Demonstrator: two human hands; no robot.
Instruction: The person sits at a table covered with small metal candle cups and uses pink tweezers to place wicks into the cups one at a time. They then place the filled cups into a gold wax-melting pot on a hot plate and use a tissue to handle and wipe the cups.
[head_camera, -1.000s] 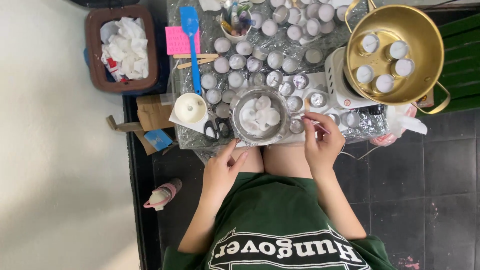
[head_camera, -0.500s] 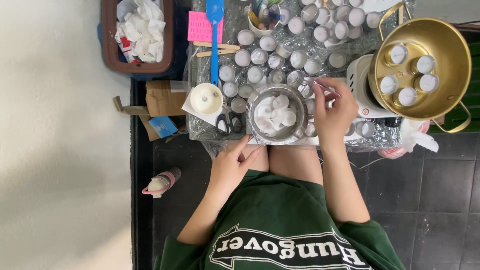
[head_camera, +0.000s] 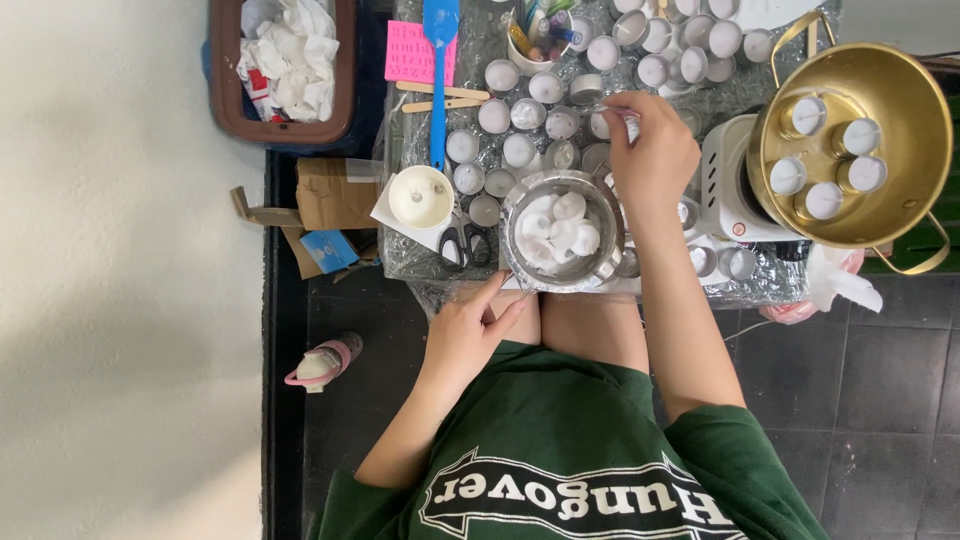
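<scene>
My right hand reaches forward over the rows of small tealight cups, its fingertips pinched on a small silver tealight cup. My left hand rests at the table's front edge, with its fingers stretched toward the rim of a metal bowl. It grips nothing. The bowl holds several white wax discs.
A brass pot with several tealights stands on a white heater at the right. A blue spatula, scissors, a white cup and wooden sticks lie left of the bowl. A brown bin with tissues and cardboard sit beside the table.
My right hand has moved from beside the bowl forward to the rows of cups. The left hand stays by the bowl's front edge. The view has shifted.
</scene>
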